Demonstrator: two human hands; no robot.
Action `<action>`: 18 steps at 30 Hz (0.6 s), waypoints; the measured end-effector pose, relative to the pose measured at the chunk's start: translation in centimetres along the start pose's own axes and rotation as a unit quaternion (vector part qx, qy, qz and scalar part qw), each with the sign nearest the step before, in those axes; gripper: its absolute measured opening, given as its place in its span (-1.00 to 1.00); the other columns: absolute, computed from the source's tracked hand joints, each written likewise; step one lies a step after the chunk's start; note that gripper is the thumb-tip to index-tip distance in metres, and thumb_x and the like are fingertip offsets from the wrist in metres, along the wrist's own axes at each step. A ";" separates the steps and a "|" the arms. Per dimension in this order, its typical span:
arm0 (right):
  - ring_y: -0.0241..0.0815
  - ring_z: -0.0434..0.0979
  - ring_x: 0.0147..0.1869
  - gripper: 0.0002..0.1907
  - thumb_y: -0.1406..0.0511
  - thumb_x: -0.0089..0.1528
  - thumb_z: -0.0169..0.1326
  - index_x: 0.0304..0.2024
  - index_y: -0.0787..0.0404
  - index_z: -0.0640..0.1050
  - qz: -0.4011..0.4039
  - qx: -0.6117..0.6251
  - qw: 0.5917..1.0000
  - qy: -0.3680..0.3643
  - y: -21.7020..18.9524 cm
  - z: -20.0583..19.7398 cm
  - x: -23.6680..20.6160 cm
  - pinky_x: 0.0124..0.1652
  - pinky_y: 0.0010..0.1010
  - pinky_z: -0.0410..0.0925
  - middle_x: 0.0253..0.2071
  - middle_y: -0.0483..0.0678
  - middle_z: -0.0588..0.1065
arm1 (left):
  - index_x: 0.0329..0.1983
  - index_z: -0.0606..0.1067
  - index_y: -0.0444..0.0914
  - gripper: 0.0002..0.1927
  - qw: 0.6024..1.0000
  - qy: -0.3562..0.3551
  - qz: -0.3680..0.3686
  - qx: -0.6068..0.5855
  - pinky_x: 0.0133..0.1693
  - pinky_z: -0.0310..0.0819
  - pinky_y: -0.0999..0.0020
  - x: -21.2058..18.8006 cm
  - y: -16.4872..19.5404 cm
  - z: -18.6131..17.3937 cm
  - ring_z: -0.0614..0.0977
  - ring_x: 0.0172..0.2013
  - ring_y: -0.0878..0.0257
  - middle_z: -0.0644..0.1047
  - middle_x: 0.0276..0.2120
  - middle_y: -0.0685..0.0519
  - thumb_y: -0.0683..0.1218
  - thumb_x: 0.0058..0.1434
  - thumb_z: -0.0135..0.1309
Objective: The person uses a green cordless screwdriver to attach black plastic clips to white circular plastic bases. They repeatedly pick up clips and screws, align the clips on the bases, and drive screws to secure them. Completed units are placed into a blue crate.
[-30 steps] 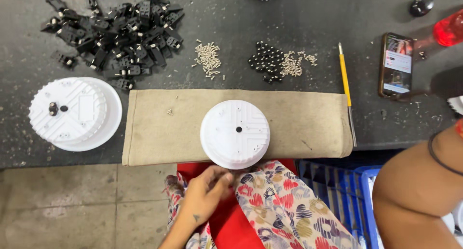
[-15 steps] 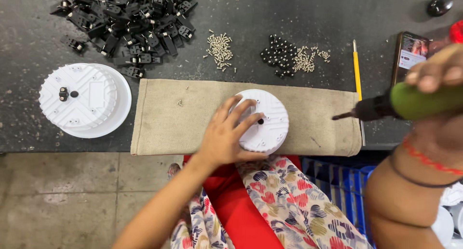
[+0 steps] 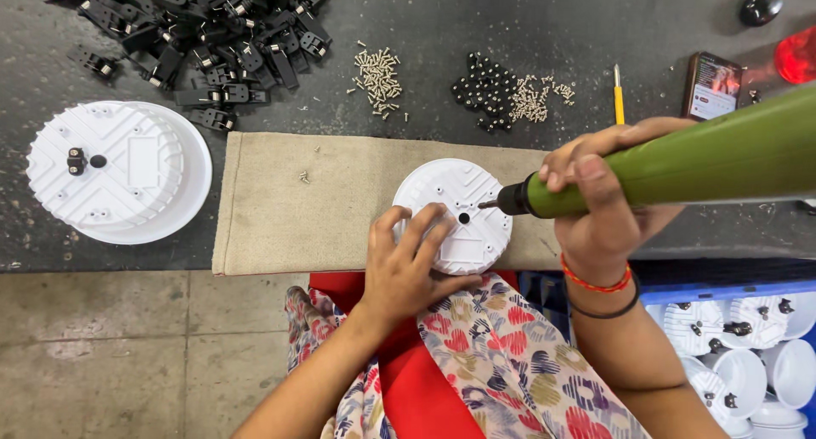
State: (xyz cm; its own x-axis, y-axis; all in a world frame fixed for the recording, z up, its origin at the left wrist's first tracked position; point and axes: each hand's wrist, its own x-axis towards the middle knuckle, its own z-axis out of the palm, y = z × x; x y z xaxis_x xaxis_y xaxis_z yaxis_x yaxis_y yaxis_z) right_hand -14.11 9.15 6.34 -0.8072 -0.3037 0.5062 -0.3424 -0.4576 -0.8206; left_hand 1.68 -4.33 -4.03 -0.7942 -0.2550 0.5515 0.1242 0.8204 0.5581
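A round white plastic cover (image 3: 463,197) lies on a beige cloth mat (image 3: 289,209) at the table's near edge. My left hand (image 3: 408,260) rests on the cover's near left side, fingers spread, pressing it down. My right hand (image 3: 599,205) grips a green electric screwdriver (image 3: 680,163); its dark tip sits just above the cover near the centre hole.
A stack of white covers (image 3: 119,171) sits at the left. A heap of black plastic clips (image 3: 204,31), piles of small screws (image 3: 378,69) and black beads (image 3: 484,86), a yellow pencil (image 3: 618,99) and a phone (image 3: 712,86) lie behind. A blue crate (image 3: 748,337) holds more covers.
My right hand has brought the green screwdriver leftwards, so its tip now hangs over the cover. My left hand has slid toward the cover's near side.
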 end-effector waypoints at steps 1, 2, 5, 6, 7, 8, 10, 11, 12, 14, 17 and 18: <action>-0.11 0.46 -0.43 -0.72 0.52 0.41 0.04 0.08 0.29 0.26 0.000 0.000 1.000 0.002 0.2 0.0 -0.1 -0.27 -0.29 0.47 -0.42 0.10 0.43 | 0.13 0.47 -0.21 -0.14 1.000 0.006 -0.001 0.001 0.13 0.34 -0.07 0.1 0.0 0.2 0.38 0.12 -0.13 0.45 0.18 0.01 0.36 -0.10 0.43; -0.12 0.46 -0.43 -0.72 0.52 0.41 0.04 0.07 0.29 0.26 -0.001 -0.001 1.000 0.003 0.4 0.0 -0.3 -0.27 -0.29 0.47 -0.42 0.10 0.43 | 0.13 0.47 -0.21 -0.14 1.000 0.011 -0.001 0.000 0.12 0.34 -0.06 0.2 0.1 0.3 0.38 0.11 -0.13 0.45 0.17 0.01 0.36 -0.10 0.43; -0.14 0.44 -0.42 -0.71 0.52 0.42 0.05 0.08 0.29 0.25 0.007 0.001 1.000 0.011 0.7 0.2 -0.6 -0.28 -0.29 0.46 -0.41 0.10 0.42 | 0.13 0.48 -0.20 -0.17 1.000 0.015 -0.008 0.006 0.11 0.33 -0.04 0.1 0.1 0.6 0.38 0.11 -0.10 0.45 0.17 0.03 0.34 -0.08 0.44; -0.15 0.43 -0.42 -0.71 0.52 0.42 0.05 0.08 0.29 0.25 0.008 0.001 1.000 0.008 0.8 0.2 -0.6 -0.28 -0.29 0.46 -0.41 0.10 0.42 | 0.13 0.48 -0.20 -0.16 1.000 0.016 -0.006 0.007 0.10 0.33 -0.04 0.1 0.1 0.7 0.38 0.11 -0.09 0.45 0.17 0.03 0.35 -0.08 0.44; -0.15 0.43 -0.42 -0.72 0.52 0.42 0.04 0.08 0.29 0.25 0.008 0.002 1.000 0.004 0.8 0.3 -0.5 -0.29 -0.29 0.45 -0.41 0.09 0.42 | 0.13 0.48 -0.21 -0.16 1.000 0.018 -0.005 0.009 0.09 0.33 -0.03 0.0 0.0 0.7 0.37 0.11 -0.08 0.45 0.17 0.03 0.35 -0.08 0.43; -0.16 0.43 -0.42 -0.72 0.51 0.42 0.04 0.08 0.29 0.25 0.008 0.002 1.000 0.001 0.9 0.4 -0.5 -0.29 -0.30 0.45 -0.41 0.09 0.41 | 0.14 0.48 -0.21 -0.16 1.000 0.020 -0.004 0.011 0.09 0.32 -0.02 0.0 0.0 0.7 0.37 0.10 -0.08 0.45 0.17 0.03 0.35 -0.07 0.43; -0.17 0.43 -0.44 -0.72 0.51 0.41 0.03 0.08 0.28 0.25 0.006 -0.003 1.000 -0.004 0.7 0.5 -0.3 -0.32 -0.31 0.45 -0.42 0.08 0.41 | 0.14 0.48 -0.21 -0.16 1.000 0.021 -0.004 0.012 0.11 0.33 -0.02 -0.1 0.0 0.7 0.37 0.11 -0.07 0.45 0.18 0.03 0.36 -0.06 0.43; -0.17 0.43 -0.45 -0.72 0.51 0.40 0.03 0.07 0.28 0.26 0.002 -0.009 1.000 -0.006 0.6 0.6 -0.2 -0.33 -0.32 0.45 -0.43 0.08 0.41 | 0.14 0.48 -0.21 -0.16 1.000 0.022 -0.004 0.013 0.11 0.33 -0.02 -0.1 0.0 0.7 0.37 0.12 -0.07 0.45 0.18 0.03 0.36 -0.05 0.43; -0.17 0.43 -0.46 -0.73 0.51 0.39 0.03 0.06 0.27 0.26 -0.006 -0.022 1.000 -0.008 0.5 0.5 0.0 -0.35 -0.33 0.45 -0.43 0.07 0.41 | 0.15 0.48 -0.21 -0.16 1.000 0.022 0.000 0.014 0.11 0.33 -0.02 0.0 0.0 0.7 0.37 0.11 -0.06 0.45 0.18 0.03 0.37 -0.04 0.42; -0.17 0.42 -0.46 -0.73 0.51 0.40 0.03 0.06 0.25 0.26 -0.007 -0.030 0.999 -0.012 0.3 0.5 0.2 -0.35 -0.33 0.45 -0.44 0.06 0.41 | 0.16 0.48 -0.20 -0.15 1.000 0.021 0.006 0.016 0.11 0.32 -0.01 0.0 -0.1 0.6 0.37 0.11 -0.06 0.45 0.18 0.03 0.39 -0.03 0.41; -0.15 0.42 -0.46 -0.72 0.51 0.43 0.03 0.09 0.25 0.25 0.004 -0.027 0.999 -0.020 0.2 0.5 0.3 -0.31 -0.33 0.45 -0.44 0.07 0.40 | 0.15 0.48 -0.19 -0.16 0.999 0.025 0.009 0.018 0.14 0.32 -0.03 0.0 -0.2 0.6 0.37 0.12 -0.05 0.45 0.18 0.04 0.40 -0.03 0.40; -0.15 0.42 -0.47 -0.72 0.51 0.42 0.03 0.09 0.24 0.25 0.005 -0.031 0.999 -0.023 0.4 0.5 0.2 -0.31 -0.33 0.44 -0.44 0.08 0.40 | 0.15 0.48 -0.19 -0.17 0.999 0.026 0.009 0.016 0.15 0.32 -0.03 0.0 -0.2 0.5 0.37 0.12 -0.05 0.45 0.18 0.04 0.40 -0.02 0.40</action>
State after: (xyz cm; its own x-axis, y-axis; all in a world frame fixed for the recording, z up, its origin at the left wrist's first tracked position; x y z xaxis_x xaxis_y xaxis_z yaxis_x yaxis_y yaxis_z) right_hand -14.12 8.48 6.29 -0.7884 -0.3470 0.5079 -0.3646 -0.4014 -0.8402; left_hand 1.32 -4.23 -4.48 -0.7602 -0.2650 0.5932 0.1183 0.8413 0.5274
